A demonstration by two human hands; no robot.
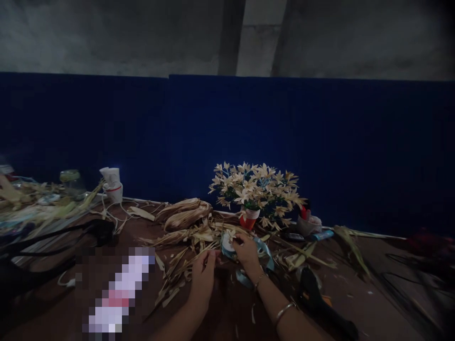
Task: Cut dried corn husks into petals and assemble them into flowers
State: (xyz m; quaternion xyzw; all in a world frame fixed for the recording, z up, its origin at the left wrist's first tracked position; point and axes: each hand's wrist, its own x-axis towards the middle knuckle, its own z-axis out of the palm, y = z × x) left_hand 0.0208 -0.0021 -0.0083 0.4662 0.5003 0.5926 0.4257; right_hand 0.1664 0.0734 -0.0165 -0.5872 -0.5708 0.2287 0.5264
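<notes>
- Left hand (203, 270): reaching forward, fingers loosely parted.
- Right hand (248, 253): angled inward, fingers bent at blue ribbon roll (226, 244); grip cannot be determined.
- Roll location: before flowerpot (250, 219).

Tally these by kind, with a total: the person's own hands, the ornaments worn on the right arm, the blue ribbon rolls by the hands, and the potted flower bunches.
Left hand and right hand: 2
Wrist bracelet and bangle: 2
Blue ribbon roll: 1
Potted flower bunch: 1
Total: 6
</notes>
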